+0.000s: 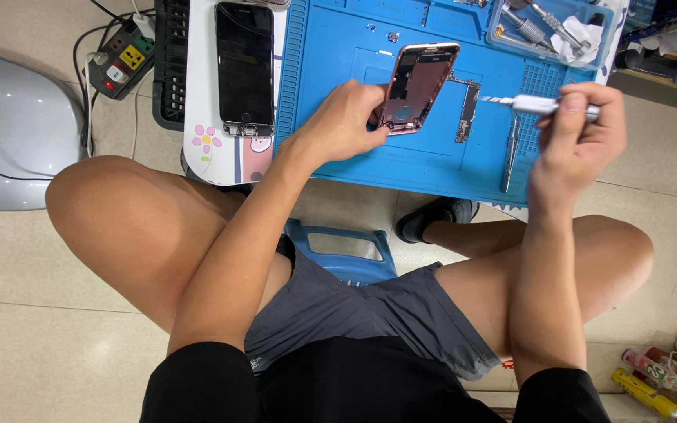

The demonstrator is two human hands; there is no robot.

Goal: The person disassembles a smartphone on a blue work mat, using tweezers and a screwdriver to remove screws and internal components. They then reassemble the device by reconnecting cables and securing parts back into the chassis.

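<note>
Here, a detached phone screen point(244, 66) lies left of the blue mat point(354, 168). The left hand point(344, 121) pinches a pink phone shell point(417, 88) tilted above the mat; the right hand point(581, 133) grips a white screwdriver point(538, 104). The clear tray point(606, 48), upper right, holds metal tools and a tissue.

A small phone-repair workshop. A blue repair mat point(432, 160) covers the low table; on it lies a bare circuit board point(468, 112), at its far right corner a tray of tools point(550, 27), left of it a detached phone screen point(244, 66) and a power strip point(123, 59).
</note>
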